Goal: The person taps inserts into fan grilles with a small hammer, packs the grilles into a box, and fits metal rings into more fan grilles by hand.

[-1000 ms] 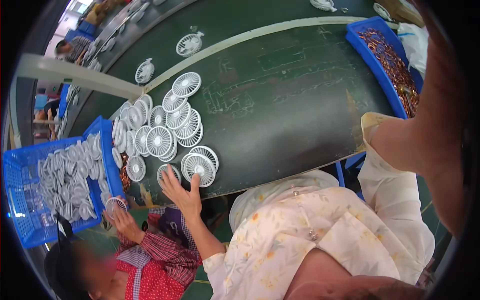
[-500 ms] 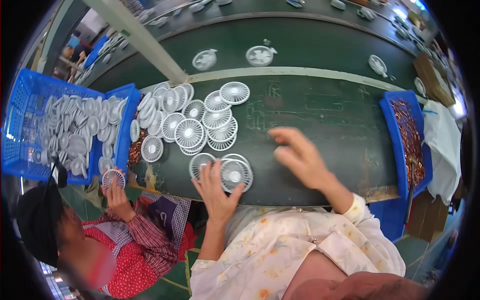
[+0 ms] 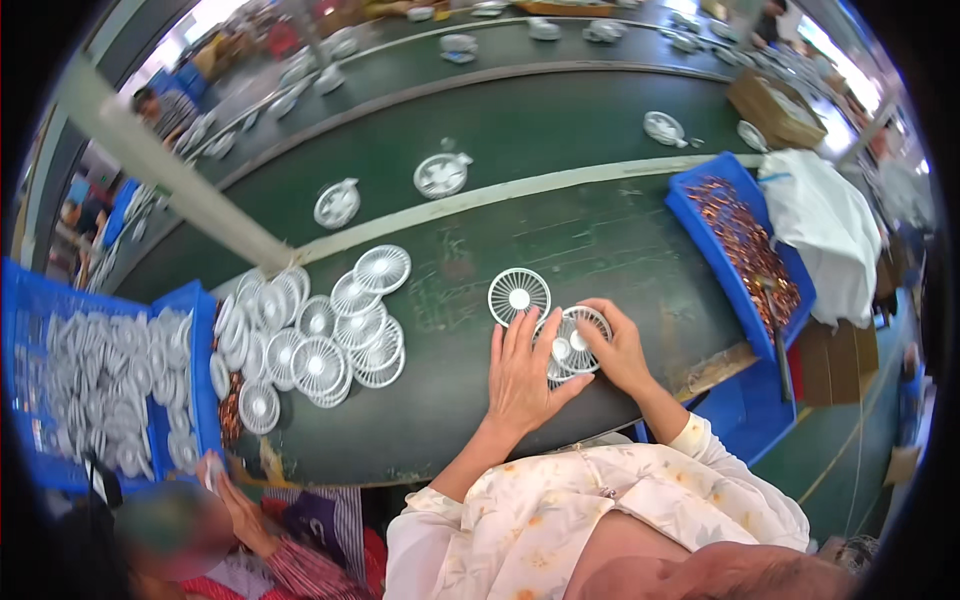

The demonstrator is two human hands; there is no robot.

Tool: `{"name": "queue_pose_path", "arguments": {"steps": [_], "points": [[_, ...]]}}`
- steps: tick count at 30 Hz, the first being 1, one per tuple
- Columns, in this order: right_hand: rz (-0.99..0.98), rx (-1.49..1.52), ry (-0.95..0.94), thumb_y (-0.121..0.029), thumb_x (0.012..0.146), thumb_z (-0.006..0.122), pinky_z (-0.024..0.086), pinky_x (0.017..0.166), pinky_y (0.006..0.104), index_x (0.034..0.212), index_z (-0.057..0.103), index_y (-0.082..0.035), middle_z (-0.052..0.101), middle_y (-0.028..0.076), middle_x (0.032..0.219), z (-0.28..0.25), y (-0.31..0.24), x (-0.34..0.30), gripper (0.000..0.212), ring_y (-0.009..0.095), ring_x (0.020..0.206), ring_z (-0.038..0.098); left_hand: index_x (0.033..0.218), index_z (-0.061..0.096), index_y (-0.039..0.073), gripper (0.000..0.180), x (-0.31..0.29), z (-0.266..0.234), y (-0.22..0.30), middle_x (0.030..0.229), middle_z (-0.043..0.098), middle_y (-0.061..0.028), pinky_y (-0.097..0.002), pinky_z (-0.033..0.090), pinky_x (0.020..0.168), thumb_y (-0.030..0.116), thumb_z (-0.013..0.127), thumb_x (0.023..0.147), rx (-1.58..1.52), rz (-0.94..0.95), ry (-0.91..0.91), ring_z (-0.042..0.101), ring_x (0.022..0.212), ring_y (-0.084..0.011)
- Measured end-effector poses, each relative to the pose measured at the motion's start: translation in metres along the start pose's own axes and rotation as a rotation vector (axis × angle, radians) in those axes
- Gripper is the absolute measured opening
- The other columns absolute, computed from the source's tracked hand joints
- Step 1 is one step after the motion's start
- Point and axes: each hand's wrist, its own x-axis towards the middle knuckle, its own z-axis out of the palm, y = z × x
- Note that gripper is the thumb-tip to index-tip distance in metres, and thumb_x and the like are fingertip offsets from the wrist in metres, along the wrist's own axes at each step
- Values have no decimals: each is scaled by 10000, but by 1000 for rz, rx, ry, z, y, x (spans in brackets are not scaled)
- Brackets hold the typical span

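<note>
Three white round fan grilles lie together on the green work surface in front of me. The single grille (image 3: 519,298) sits just past the fingertips of my left hand (image 3: 520,378). That hand lies with fingers stretched out and thumb spread, against the lower grille (image 3: 562,368), which is partly covered. My right hand (image 3: 622,350) curls around the edge of the upper grille (image 3: 586,326), thumb on its face, overlapping the lower one. A heap of similar grilles (image 3: 319,365) spreads over the surface to the left.
Blue crates (image 3: 208,390) of white parts stand at left, beside a co-worker's hand (image 3: 240,510). On the right are a blue tray (image 3: 690,215) of copper-coloured pieces and a white bag (image 3: 815,220). Fan parts (image 3: 441,175) rest on the belt beyond a pale rail (image 3: 500,192).
My view has turned right. Both hands have come together around the grilles, which have moved right, away from the heap. My right hand has taken hold of one grille.
</note>
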Motion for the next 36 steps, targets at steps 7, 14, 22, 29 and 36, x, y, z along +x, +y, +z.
{"name": "queue_pose_path", "arguments": {"steps": [7,14,22,29,36], "points": [[48,158,440,-110,1009,640,517,754,239,1095,662,2,707,26,956,-55,35,17,143,68,868,641,1559,407,90,1058,13,2,2,1549,439,-221,-602,257,1197,606,822,735,-14,56,-112,361,1466,-409],[91,140,218,-114,989,651,515,753,253,1080,667,11,702,36,934,-27,30,21,155,77,861,632,1519,395,-26,1084,12,6,5,1493,488,-222,-497,382,1155,376,942,674,-72,88,33,446,1390,-420],[10,144,470,-130,985,666,521,725,254,1062,661,-14,705,20,911,-52,26,44,139,73,819,640,1471,462,-14,902,8,11,2,1244,595,-173,-472,446,1045,208,884,706,-66,67,45,517,1209,-389],[59,61,426,-170,965,692,499,687,260,1062,672,-14,718,37,866,-78,27,65,185,80,779,640,1434,507,-8,838,-9,-5,-1,1259,582,-194,-492,423,1066,190,851,695,-47,67,38,504,1222,-407],[18,-150,352,-178,928,697,523,704,308,1012,661,-9,718,51,859,-105,12,10,193,111,782,653,1464,484,4,908,-30,-18,-2,1467,449,-260,-509,392,1118,213,883,676,-36,-23,55,453,1321,-443]]}}
